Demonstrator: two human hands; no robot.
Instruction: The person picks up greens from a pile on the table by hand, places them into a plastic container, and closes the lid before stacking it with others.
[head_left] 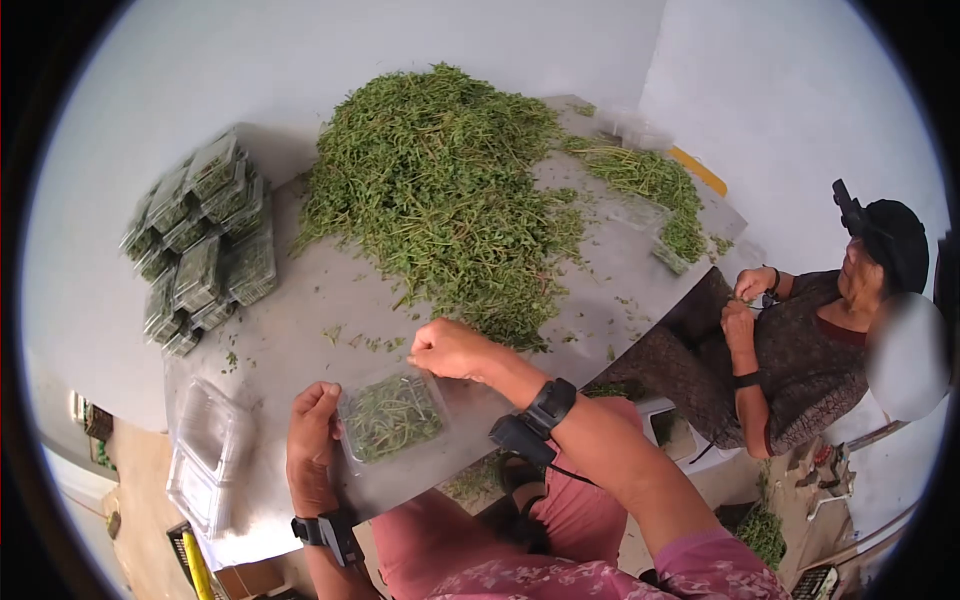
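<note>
A clear plastic clamshell box (pixel 395 417) filled with green stems and leaves lies near the front edge of the table. My left hand (pixel 315 430) grips its left side, thumb and fingers closed at the rim. Over the box's far edge is my right hand (pixel 455 350), its fingers curled together in a pinch. Whether they hold the rim or a bit of stem is hidden. Just beyond, a large heap of green sprigs (pixel 440 190) spreads over the metal table (pixel 290 330).
Filled clear boxes (pixel 200 270) are stacked at the left. Empty clear boxes (pixel 208 455) lie at the near left corner. At the right, a seated person (pixel 790 350) holds sprigs in both hands. A smaller pile of stems (pixel 650 185) lies beside an open box (pixel 640 212).
</note>
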